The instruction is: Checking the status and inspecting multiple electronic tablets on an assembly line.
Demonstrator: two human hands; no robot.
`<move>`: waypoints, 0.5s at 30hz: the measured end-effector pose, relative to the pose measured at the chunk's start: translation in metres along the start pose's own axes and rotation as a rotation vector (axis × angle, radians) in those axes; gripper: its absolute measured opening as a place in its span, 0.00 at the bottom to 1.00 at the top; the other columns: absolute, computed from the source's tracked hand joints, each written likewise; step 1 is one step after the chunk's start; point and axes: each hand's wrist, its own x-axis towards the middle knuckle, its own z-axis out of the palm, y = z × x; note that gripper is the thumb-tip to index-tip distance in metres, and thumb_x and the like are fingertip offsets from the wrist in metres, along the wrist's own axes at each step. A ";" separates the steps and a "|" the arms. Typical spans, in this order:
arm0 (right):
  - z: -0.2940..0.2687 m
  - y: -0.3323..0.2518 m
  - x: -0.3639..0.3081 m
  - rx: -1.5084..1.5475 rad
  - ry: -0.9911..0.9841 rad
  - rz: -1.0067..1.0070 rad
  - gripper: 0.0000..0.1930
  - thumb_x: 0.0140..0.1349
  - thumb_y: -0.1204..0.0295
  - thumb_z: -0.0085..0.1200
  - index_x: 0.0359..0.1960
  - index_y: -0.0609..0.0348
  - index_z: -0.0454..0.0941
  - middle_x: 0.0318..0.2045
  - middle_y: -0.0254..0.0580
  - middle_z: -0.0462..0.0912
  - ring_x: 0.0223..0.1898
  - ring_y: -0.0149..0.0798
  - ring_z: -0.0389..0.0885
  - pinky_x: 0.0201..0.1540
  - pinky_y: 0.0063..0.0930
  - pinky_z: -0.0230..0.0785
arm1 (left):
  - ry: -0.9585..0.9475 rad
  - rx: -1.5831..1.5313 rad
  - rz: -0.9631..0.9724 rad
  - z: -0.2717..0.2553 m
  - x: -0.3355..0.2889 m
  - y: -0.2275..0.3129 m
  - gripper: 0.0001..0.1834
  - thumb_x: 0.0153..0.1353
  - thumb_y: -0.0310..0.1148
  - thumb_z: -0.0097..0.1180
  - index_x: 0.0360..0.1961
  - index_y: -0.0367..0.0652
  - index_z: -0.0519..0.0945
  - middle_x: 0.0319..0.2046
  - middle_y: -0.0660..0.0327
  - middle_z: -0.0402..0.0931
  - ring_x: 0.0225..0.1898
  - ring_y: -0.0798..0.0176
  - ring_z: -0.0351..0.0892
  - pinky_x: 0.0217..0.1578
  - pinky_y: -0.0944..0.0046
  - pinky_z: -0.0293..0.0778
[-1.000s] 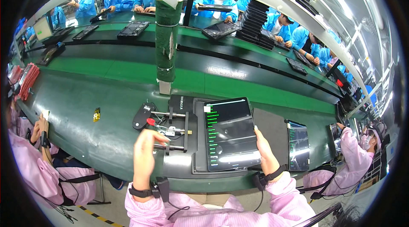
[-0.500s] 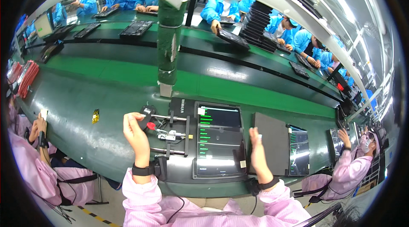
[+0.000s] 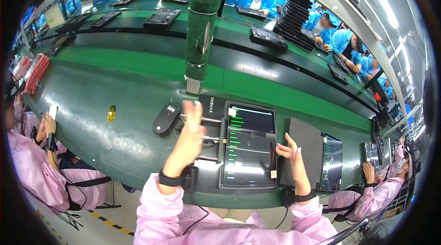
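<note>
My left hand (image 3: 187,137) is over a metal clamp fixture (image 3: 209,121) with rods, its fingers stretched upward. It hides the middle of the fixture, and whether it touches the lever there cannot be seen. Right of the fixture lies a tablet (image 3: 250,149) in a dark frame, its lit black screen showing a list of green lines. A small yellow-tipped connector (image 3: 224,141) meets the tablet's left edge. My right hand (image 3: 294,156), open with spread fingers, is at the tablet's right edge, its fingertips close to the screen.
A black computer mouse (image 3: 167,118) lies left of the fixture. A dark grey pad (image 3: 301,146) and a second tablet (image 3: 331,162) are on the right. A green-wrapped post (image 3: 200,33) rises behind. Co-workers in pink sit on both sides; others in blue work across the belt.
My left hand has moved right, from beside the red knob onto the fixture, and the knob is now hidden. The connector has shifted to the tablet's edge. My right fingers have spread toward the tablet.
</note>
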 end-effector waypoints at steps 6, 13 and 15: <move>-0.004 -0.001 0.001 0.045 -0.031 0.044 0.37 0.66 0.44 0.17 0.64 0.64 0.52 0.47 0.58 0.76 0.58 0.46 0.66 0.64 0.40 0.46 | -0.213 0.438 0.121 0.015 -0.001 0.008 0.37 0.65 0.50 0.36 0.64 0.29 0.49 0.64 0.43 0.51 0.67 0.49 0.47 0.65 0.52 0.41; 0.007 -0.002 -0.004 -0.125 0.105 0.020 0.32 0.69 0.51 0.20 0.55 0.68 0.66 0.45 0.56 0.78 0.56 0.44 0.69 0.62 0.37 0.50 | -0.190 0.463 0.147 0.016 -0.004 0.008 0.33 0.65 0.51 0.37 0.63 0.37 0.57 0.62 0.49 0.57 0.66 0.49 0.49 0.64 0.51 0.42; 0.009 -0.001 -0.003 -0.116 0.143 0.033 0.31 0.69 0.52 0.20 0.54 0.68 0.67 0.43 0.56 0.79 0.55 0.44 0.70 0.62 0.36 0.51 | -0.161 0.441 0.146 0.016 -0.004 0.008 0.31 0.65 0.49 0.38 0.62 0.39 0.59 0.61 0.51 0.59 0.66 0.50 0.51 0.64 0.51 0.43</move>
